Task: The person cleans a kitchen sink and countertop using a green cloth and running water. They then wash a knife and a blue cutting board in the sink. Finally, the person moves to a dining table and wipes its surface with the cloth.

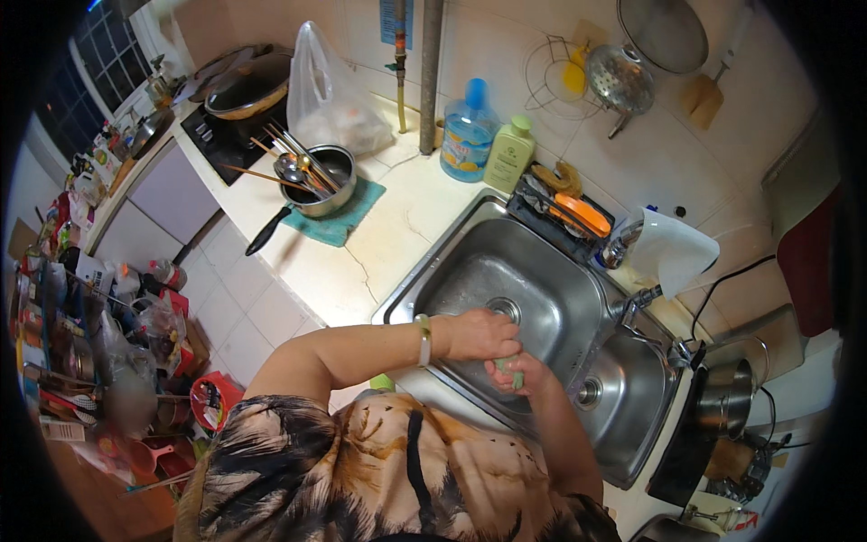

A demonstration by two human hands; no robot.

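Both hands meet over the near side of the large stainless steel sink basin (460, 264), wringing a small green cloth (513, 371) between them. My left hand (477, 334), with a pale bangle on its wrist, is closed around the cloth's upper end. Below it my right hand (532, 376) grips the lower part, and a bit of cloth pokes out between the fingers. Most of the cloth is hidden inside the fists. Past my left hand shows the basin's drain (504, 308). The smaller basin (626, 400) lies to the right of my right forearm.
Behind the sink stand a black caddy (528, 206) with an orange item, a green bottle (509, 157) and a blue-capped jug (467, 142). A faucet (637, 298) rises at the right. Leftward, a saucepan of utensils (332, 200) rests on a teal cloth (362, 210), near a plastic bag (332, 101).
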